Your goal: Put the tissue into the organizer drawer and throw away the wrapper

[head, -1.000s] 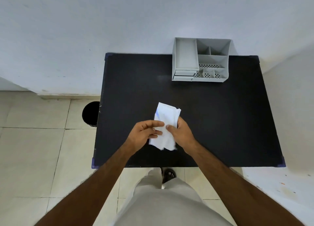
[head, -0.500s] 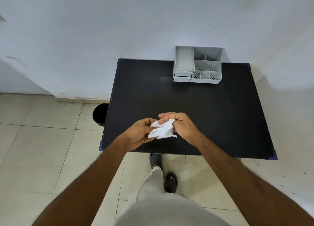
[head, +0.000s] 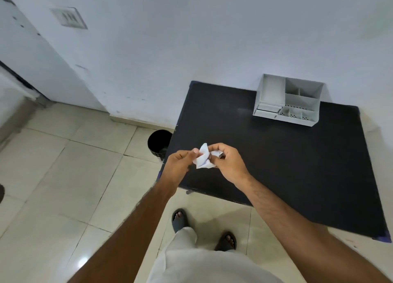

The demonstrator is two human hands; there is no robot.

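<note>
pinching a crumpled white wrapper (head: 203, 157) between left hand (head: 178, 166) and right hand (head: 228, 162), both clamped on it, over the table's (head: 276, 155) near-left corner. lying just left and beyond: black bin (head: 158, 141), nearer the left hand. sitting well apart, far right: organizer (head: 289, 101).

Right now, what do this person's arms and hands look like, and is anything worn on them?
Both arms are bare up to the picture's edge: no sleeves show. The left hand and right hand carry no gloves, and no watch or bracelet shows at the wrists. Rings cannot be made out. Lower down are light-coloured clothing and dark open sandals.
</note>
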